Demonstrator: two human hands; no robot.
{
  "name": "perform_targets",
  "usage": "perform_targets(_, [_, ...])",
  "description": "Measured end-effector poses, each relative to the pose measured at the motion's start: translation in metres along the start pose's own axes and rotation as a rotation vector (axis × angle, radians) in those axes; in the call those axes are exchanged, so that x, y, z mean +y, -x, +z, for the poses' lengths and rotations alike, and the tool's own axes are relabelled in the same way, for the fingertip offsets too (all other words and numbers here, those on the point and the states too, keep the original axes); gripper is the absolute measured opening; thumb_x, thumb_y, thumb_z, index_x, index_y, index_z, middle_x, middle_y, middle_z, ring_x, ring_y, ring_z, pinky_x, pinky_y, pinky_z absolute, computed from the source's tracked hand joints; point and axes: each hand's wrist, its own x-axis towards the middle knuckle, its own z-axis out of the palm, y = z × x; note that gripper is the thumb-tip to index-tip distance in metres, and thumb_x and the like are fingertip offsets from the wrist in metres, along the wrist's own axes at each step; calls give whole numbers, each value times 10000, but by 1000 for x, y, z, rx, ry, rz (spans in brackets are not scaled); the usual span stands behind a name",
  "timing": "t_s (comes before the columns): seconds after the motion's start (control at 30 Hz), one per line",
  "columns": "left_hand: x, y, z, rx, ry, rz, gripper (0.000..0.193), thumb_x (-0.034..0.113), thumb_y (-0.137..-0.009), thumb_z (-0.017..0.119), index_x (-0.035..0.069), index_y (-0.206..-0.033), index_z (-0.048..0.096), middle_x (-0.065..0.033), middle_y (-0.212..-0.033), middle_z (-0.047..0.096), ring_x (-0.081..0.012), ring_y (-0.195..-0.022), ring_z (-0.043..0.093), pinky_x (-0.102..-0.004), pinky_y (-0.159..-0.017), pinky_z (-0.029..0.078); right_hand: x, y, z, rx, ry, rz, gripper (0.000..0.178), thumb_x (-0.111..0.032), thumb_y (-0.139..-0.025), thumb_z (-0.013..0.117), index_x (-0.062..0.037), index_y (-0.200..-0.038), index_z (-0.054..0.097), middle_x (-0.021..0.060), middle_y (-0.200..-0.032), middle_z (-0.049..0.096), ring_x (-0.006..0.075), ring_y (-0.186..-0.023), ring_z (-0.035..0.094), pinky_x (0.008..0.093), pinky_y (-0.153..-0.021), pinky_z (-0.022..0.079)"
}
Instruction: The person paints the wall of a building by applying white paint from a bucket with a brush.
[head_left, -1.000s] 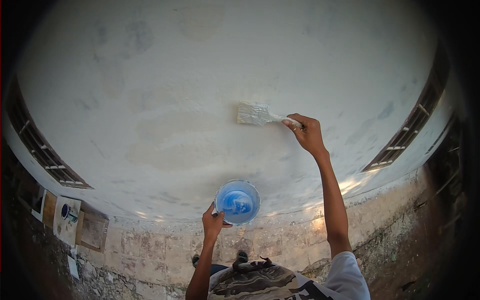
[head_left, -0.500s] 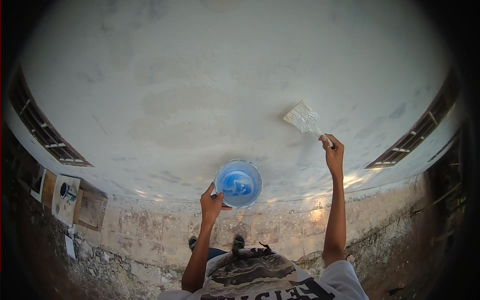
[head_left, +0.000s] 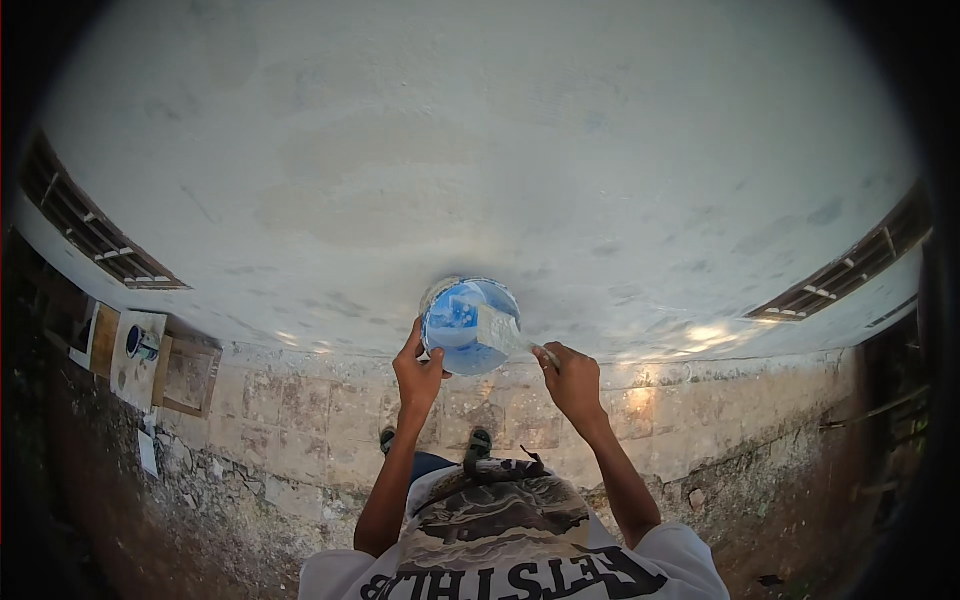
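My left hand [head_left: 419,379] grips the rim of a round paint bucket [head_left: 463,357], thumb toward the inside and fingers around the outer wall. Blue inside with white paint smears, the bucket is tilted so that its opening faces me. My right hand [head_left: 572,383] is closed round the handle of a wide, flat paintbrush [head_left: 496,331]. The brush's paint-coated head lies over the bucket's opening, at its right side. In front of both hands rises a pale wall [head_left: 600,180] with damp-looking darker patches.
Barred windows [head_left: 95,225] [head_left: 850,255] flank the wall at left and right. To the left, a board [head_left: 138,385] bears a dark blue container [head_left: 143,343], beside a wooden frame [head_left: 190,378]. A worn paved ledge [head_left: 340,410] runs along the wall's foot, with rough ground behind it.
My right hand has brought the paintbrush down and left from the wall to the bucket. My left hand has raised the bucket slightly and tilted it more toward me.
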Motion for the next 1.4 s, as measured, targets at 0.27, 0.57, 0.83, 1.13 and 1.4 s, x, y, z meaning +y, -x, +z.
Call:
perform_targets(0.27, [-13, 6, -6, 49, 77, -66, 651, -104, -858, 533, 45, -1467, 356, -262, -1013, 670, -290, -755, 712, -337, -515, 635, 20, 14, 40, 89, 82, -271, 184, -117, -856, 698, -8, -994, 643, 116, -736, 631, 278, -637, 623, 382, -534, 496])
perform_targets(0.57, [-19, 6, -11, 62, 105, -199, 617, -89, -874, 535, -4, -1454, 345, -248, -915, 661, -301, -682, 711, -343, -514, 642, 51, 32, 57, 104, -131, -308, 223, -88, -848, 704, -4, -1041, 630, 130, -793, 653, 288, -652, 639, 380, -545, 508])
perform_targets(0.83, [-21, 9, -7, 70, 55, -170, 608, -89, -873, 541, 14, -1449, 371, -254, -971, 651, -290, -748, 707, -352, -530, 646, 45, 34, 65, -99, -268, 48, 234, -215, -939, 643, 3, -1022, 665, 80, -684, 587, 153, -521, 508, 300, -493, 422])
perform_targets(1.13, [-18, 13, -9, 70, 126, -189, 614, -91, -880, 536, 21, -1458, 359, -280, -1062, 636, -294, -772, 706, -337, -541, 646, 30, 34, 63, -206, -712, 398, 339, -320, -973, 601, 7, -1021, 676, -32, -696, 533, 55, -649, 452, 233, -590, 383])
perform_targets(1.4, [-25, 16, -13, 79, 165, -238, 622, -82, -887, 543, 29, -1466, 345, -292, -1036, 638, -297, -724, 712, -334, -537, 646, 10, 33, 49, -200, -563, 390, 285, -269, -968, 615, 7, -1019, 667, -11, -663, 519, 56, -655, 446, 247, -552, 374])
